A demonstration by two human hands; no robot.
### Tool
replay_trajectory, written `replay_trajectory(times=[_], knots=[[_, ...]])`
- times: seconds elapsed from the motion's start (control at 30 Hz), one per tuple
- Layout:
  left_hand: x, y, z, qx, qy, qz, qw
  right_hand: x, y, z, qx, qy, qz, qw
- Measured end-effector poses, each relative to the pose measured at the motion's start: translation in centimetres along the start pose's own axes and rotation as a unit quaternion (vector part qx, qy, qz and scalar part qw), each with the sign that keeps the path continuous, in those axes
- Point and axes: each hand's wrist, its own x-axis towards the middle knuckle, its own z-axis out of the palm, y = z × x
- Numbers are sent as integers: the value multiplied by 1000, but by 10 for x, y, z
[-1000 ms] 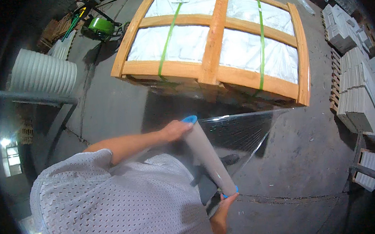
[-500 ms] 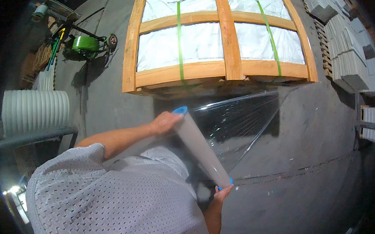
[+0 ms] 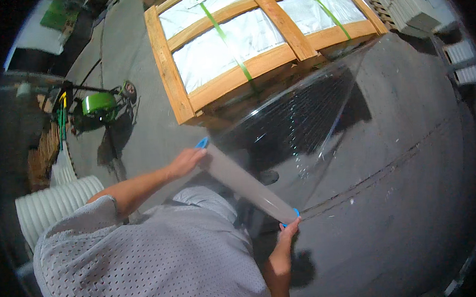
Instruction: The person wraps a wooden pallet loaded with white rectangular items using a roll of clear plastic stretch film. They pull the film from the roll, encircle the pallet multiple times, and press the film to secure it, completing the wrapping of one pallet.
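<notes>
Between my two hands slants a long roll of clear stretch wrap (image 3: 247, 182) with blue end grips. My left hand (image 3: 188, 161) is closed around its upper end, by the blue grip. At the lower end, my right hand (image 3: 290, 228) grips beside the other blue grip, its fingers partly hidden. A taut, creased sheet of clear film (image 3: 308, 124) fans out from the roll toward the far right. It reaches the lower right side of a wooden crate (image 3: 182, 105). White-wrapped contents (image 3: 228, 52) show between the crate's slats, with green straps (image 3: 215, 24) across them.
At the left stand a green wheeled machine (image 3: 99, 104) and a white ribbed roll (image 3: 60, 208). Stacked pale slabs (image 3: 405, 7) rest at the far right, near a rack holding white pieces (image 3: 463, 61). A crack runs through the concrete floor (image 3: 387, 232).
My view has turned, so the crate now looks tilted and sits higher. The roll slants flatter, its upper end shifted left. Both hands keep hold, and the film stays stretched toward the crate.
</notes>
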Motion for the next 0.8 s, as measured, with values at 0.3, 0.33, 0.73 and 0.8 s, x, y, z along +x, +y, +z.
replay_trajectory(times=[0.3,0.33,0.73,0.8], knots=[[-5,-73,-95,78,-84,-98,989,-44,129,92,91,53,30,994],[-9,-80,-108,92,-98,-107,985,-51,149,102,93,68,49,992],[0,-150,-203,236,-131,8,963,-101,276,237,160,89,95,979],[8,-173,-209,164,-101,-73,979,-100,291,258,167,68,95,979]])
